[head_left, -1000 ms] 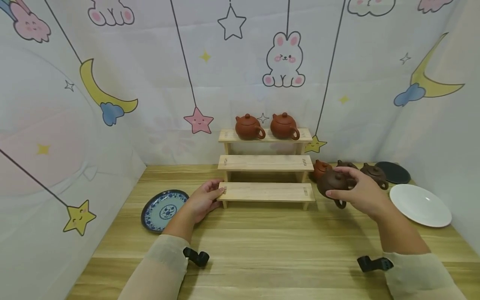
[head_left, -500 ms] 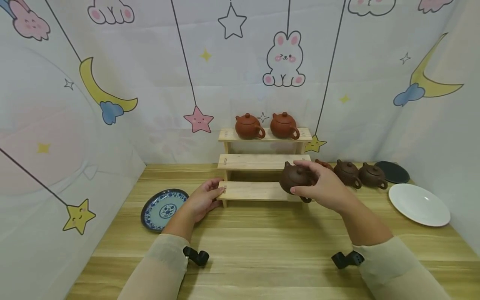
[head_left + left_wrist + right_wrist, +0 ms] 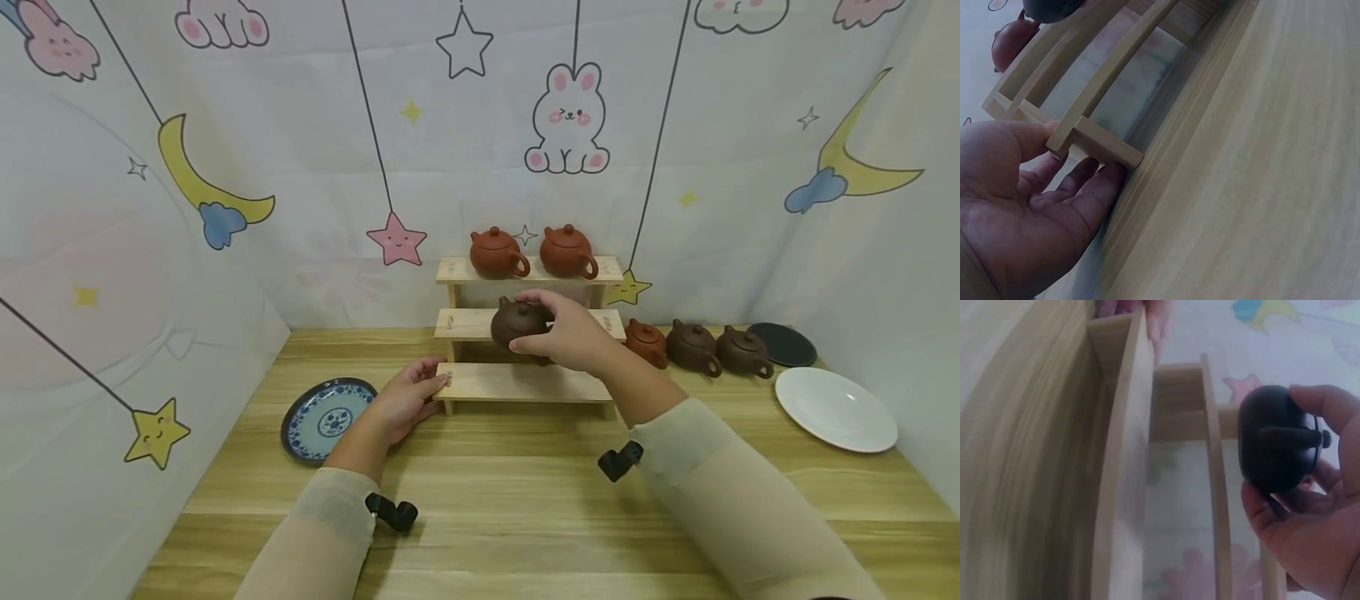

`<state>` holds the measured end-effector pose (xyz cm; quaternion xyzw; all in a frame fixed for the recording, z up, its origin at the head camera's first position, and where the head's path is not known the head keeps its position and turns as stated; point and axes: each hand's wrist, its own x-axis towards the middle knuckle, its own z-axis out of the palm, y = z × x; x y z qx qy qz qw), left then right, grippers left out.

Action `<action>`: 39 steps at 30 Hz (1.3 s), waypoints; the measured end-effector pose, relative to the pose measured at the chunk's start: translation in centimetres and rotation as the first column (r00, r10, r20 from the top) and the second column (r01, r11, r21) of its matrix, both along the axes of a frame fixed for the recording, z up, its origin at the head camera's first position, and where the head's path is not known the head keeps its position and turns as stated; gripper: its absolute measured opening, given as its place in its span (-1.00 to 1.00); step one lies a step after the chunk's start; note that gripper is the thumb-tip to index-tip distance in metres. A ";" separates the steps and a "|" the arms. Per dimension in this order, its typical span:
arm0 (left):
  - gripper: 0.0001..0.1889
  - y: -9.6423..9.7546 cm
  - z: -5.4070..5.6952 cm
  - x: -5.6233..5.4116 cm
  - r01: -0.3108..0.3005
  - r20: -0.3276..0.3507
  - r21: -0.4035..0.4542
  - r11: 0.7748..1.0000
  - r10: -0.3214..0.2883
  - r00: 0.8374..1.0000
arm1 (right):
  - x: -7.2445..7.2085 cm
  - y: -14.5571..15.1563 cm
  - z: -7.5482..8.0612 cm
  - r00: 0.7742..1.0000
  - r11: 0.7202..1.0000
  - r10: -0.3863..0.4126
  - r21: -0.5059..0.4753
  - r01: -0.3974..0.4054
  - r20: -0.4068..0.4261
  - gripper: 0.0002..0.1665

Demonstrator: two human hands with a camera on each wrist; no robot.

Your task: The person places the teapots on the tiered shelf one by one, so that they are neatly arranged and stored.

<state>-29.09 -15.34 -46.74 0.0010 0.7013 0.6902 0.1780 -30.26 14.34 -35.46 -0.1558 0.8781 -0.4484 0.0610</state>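
My right hand grips a small dark brown teapot by its sides, its spout to the left in the head view. That teapot overlaps the middle step of a three-step wooden shelf. Seen from the right wrist, the dark teapot sits between thumb and fingers, its handle facing the camera. My left hand holds the left end of the lowest step. In the left wrist view, the left hand's thumb lies on the board and its fingers reach the shelf's leg. Two reddish-brown teapots stand on the top step.
Right of the shelf, a reddish teapot and two dark brown teapots stand in a row on the table. Behind them lies a black round plate, nearer a white plate. A blue-patterned plate lies at left.
My right hand has carried the dark teapot leftward from beside the shelf and raised it to the middle step. The left hand has stayed at the lowest step's end.
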 end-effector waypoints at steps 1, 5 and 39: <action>-0.44 0.0 0.0 0.0 0.000 -0.001 0.000 1.000 0.000 1.000 | -0.4 -0.4 0.1 1.000 1.000 0.001 0.002 -0.001 -0.001 -0.14; -0.45 0.0 0.1 0.1 -0.001 -0.003 -0.002 1.000 0.001 1.000 | -1.8 -1.8 0.3 1.000 1.000 -0.003 0.015 0.003 0.002 -0.12; -0.44 -0.1 0.0 0.1 0.013 -0.009 -0.002 1.000 -0.013 1.000 | -2.9 -3.0 -0.7 0.998 0.986 -0.035 -0.160 0.042 0.046 -0.19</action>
